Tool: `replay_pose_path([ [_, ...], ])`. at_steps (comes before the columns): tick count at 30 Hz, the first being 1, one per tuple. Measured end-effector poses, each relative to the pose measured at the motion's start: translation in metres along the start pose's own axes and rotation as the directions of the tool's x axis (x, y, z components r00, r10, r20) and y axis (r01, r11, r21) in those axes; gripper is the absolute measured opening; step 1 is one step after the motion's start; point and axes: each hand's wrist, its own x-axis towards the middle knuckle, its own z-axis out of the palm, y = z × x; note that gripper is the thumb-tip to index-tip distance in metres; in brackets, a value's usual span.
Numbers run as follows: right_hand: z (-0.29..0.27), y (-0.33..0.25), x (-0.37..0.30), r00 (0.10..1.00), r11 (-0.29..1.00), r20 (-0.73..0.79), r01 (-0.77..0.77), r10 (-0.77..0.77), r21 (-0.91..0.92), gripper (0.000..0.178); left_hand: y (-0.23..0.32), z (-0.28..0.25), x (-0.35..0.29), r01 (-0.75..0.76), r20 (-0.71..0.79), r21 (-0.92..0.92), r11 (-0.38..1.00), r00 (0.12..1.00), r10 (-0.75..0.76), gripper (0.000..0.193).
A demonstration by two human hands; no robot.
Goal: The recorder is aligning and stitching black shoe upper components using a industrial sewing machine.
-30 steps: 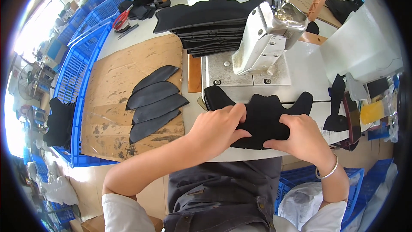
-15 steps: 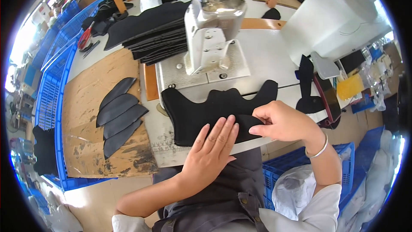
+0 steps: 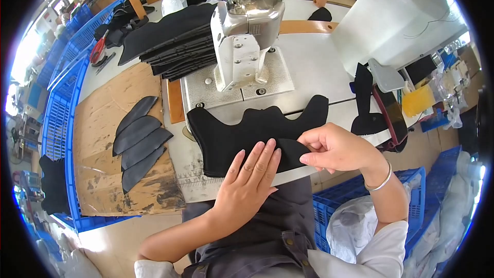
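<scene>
A wide black fabric piece (image 3: 242,136) with a wavy upper edge lies flat on the sewing machine table, several layers showing at its left edge. My left hand (image 3: 242,190) rests on it with straight fingers, palm down. The fingertips touch the left part of a small leaf-shaped black piece (image 3: 288,153) lying on the larger one. At the right end of that small piece, my right hand (image 3: 334,148) pinches its tip between thumb and forefinger. Just beyond the fabric stands the sewing machine (image 3: 247,36); the fabric is apart from its needle area.
Several dark leaf-shaped pieces (image 3: 141,136) overlap on a cardboard sheet (image 3: 98,175) at left, beside a blue crate (image 3: 73,185). A stack of black pieces (image 3: 175,33) lies behind. Red-handled scissors (image 3: 98,50) sit far left. Another blue crate (image 3: 321,216) stands below right.
The whole view has shifted slightly, moving the machine and table things a little left in the picture. Both hands keep nearly the same hold on the fabric.
</scene>
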Motion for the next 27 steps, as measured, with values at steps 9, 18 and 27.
replay_pose_path([
  [9, 0.008, -0.007, -0.001, 0.991, 0.995, -0.095, -0.095, 0.094, -0.008, 0.020, -0.001, -0.002, -0.001, 0.008, 0.012, 0.001, 1.000, 1.000, -0.008, 0.075],
  [18, 0.009, 0.003, -0.006, 0.979, 0.976, -0.170, -0.078, 0.114, 0.202, 0.022, 0.000, 0.001, -0.003, 0.007, 0.053, 0.017, 1.000, 0.999, -0.008, 0.081],
  [27, 0.012, 0.027, -0.007, 0.900, 0.960, -0.355, 0.279, -0.254, 0.021, 0.023, 0.002, -0.001, 0.000, 0.008, 0.033, 0.014, 1.000, 0.999, -0.009, 0.079],
])
